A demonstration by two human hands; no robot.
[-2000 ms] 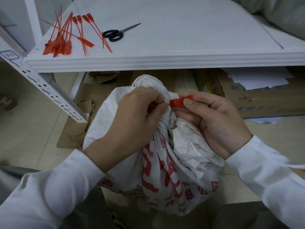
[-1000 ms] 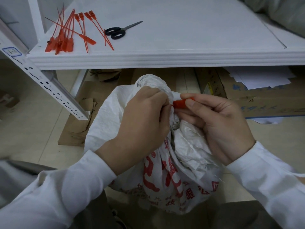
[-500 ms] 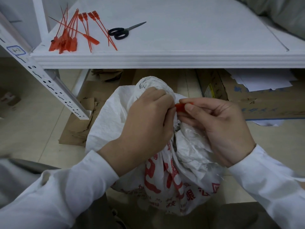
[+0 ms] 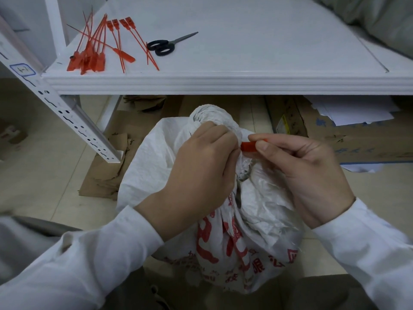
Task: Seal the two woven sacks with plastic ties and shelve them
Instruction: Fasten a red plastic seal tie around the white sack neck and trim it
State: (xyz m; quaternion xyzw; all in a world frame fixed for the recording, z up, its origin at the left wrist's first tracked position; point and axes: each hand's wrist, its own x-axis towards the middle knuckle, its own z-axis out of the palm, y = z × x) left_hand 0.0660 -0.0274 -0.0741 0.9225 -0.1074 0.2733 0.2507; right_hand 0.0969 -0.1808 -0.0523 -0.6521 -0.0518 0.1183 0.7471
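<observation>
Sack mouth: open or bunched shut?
Bunched shut. The left hand grips the twisted neck of the woven sack; the right hand pinches a red tie beside it. Whether the tie is locked: cannot tell.

Only the head of the red tie (image 4: pixel 249 146) shows beside the sack's (image 4: pixel 152 166) gathered neck. Its strap is hidden behind the left hand (image 4: pixel 201 166), whose fingertips vanish into the sack's folds. The sack's red print is too crumpled to read.
</observation>
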